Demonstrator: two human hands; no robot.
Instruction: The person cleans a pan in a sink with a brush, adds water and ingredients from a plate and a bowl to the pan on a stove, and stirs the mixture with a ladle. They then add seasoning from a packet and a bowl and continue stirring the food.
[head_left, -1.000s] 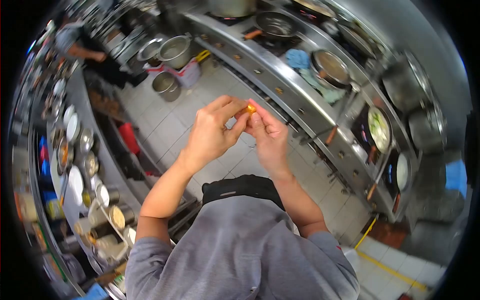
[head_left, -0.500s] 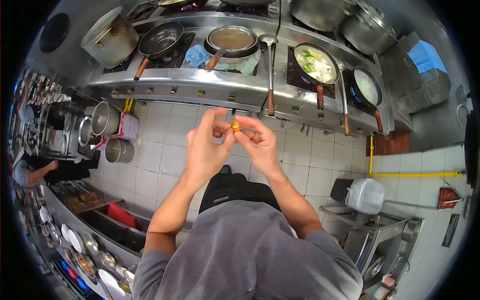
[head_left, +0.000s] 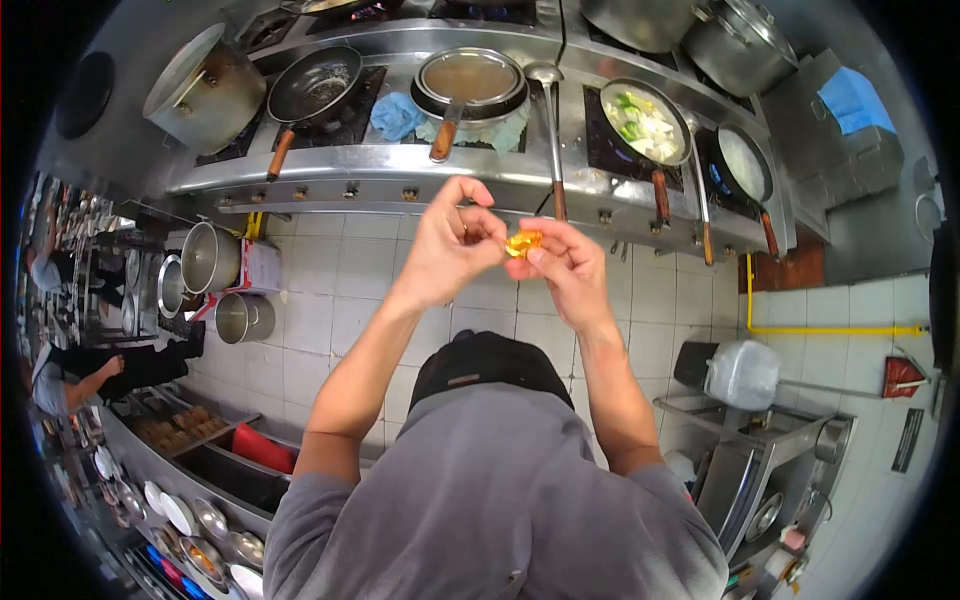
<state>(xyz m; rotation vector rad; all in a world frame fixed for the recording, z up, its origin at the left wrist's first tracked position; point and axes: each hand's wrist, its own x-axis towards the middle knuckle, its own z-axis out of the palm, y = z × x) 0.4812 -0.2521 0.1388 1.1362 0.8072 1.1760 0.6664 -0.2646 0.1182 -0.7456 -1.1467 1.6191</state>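
My left hand (head_left: 447, 243) and my right hand (head_left: 570, 268) meet in front of me, above the tiled floor. Between their fingertips they pinch a small gold-orange foil wrapper (head_left: 522, 243), partly spread open. What is inside the wrapper is hidden by the fingers. My grey shirt fills the lower middle of the head view.
A steel stove range (head_left: 400, 165) runs across the top with a dark pan (head_left: 315, 85), a lidded pot (head_left: 470, 80), a ladle (head_left: 552, 120) and a pan of vegetables (head_left: 640, 120). Steel pots (head_left: 215, 258) stand on the floor at left. Another person (head_left: 70, 375) works at far left.
The view swung from the left counter to face the stove. Both hands stayed together on the wrapper, which now looks more spread open, and they sit slightly right.
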